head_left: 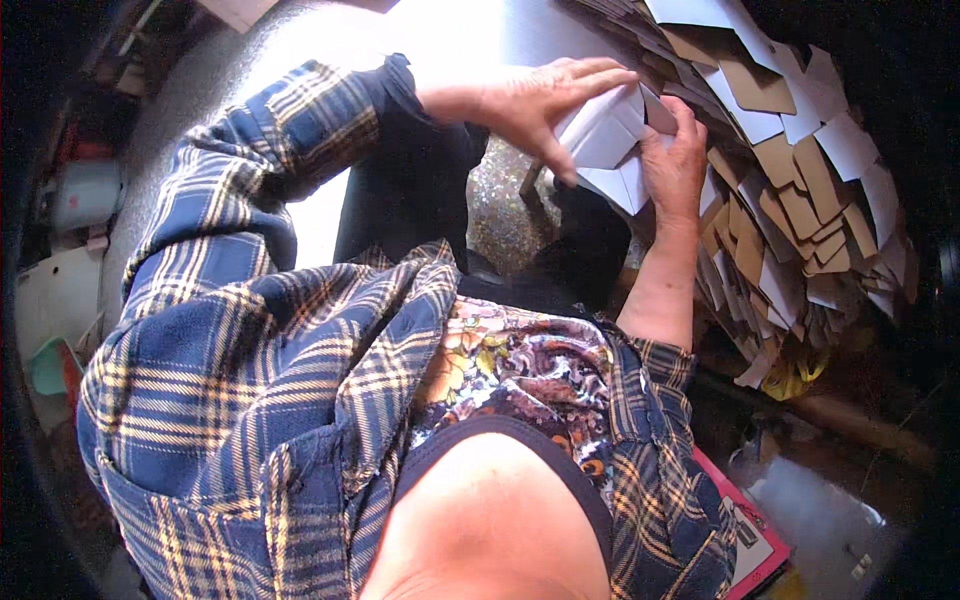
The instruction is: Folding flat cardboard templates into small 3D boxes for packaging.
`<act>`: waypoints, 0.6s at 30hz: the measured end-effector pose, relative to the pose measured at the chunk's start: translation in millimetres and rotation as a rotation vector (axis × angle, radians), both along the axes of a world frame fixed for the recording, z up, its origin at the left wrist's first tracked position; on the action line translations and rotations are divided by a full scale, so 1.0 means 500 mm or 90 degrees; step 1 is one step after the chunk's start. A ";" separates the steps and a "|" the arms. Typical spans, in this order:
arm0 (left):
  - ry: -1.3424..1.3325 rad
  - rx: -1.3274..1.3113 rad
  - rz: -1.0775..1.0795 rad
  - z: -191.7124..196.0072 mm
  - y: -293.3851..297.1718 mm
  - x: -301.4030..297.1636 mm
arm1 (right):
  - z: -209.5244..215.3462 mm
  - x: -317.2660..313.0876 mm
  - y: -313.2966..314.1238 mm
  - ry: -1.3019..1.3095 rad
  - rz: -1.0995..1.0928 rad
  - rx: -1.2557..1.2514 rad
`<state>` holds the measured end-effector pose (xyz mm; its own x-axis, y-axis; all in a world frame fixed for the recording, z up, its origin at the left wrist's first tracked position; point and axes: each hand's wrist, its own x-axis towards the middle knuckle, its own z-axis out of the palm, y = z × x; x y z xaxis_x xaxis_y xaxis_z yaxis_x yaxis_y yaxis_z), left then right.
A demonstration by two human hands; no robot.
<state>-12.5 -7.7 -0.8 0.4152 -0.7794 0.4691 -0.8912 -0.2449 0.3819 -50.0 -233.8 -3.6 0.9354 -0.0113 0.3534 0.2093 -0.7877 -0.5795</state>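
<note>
A small white folded cardboard box (607,132), with creased flaps, is held up in front of me over my dark-trousered legs. My left hand (525,102) reaches across from the left, its straight fingers along the box's far edge and its thumb at the near left side. On the other side, my right hand (674,165) grips the box with curled fingers and the thumb pressed against a flap. Part of the box's right side is hidden behind that hand.
A tall heap of flat white and brown cardboard pieces (800,185) rises close beyond my right hand. The bright speckled floor (215,110) stretches to the left. A pink-edged flat item (755,545) and clear plastic (815,510) lie at lower right; a white container (85,195) stands far left.
</note>
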 end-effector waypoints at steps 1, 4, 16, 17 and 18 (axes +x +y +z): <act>0.000 -0.001 0.003 -0.006 -0.010 -0.003 | -0.002 0.000 -0.001 0.000 0.005 0.016; 0.041 -0.034 0.014 0.002 -0.040 -0.011 | -0.015 0.000 -0.016 -0.029 0.025 0.086; 0.035 -0.010 0.022 0.001 -0.024 0.000 | -0.005 -0.012 0.016 0.132 0.112 0.498; 0.038 0.001 0.028 0.002 -0.026 0.001 | -0.004 -0.011 0.026 0.133 0.115 0.498; 0.042 0.011 0.034 0.001 -0.027 0.000 | -0.005 -0.011 0.035 0.118 0.107 0.514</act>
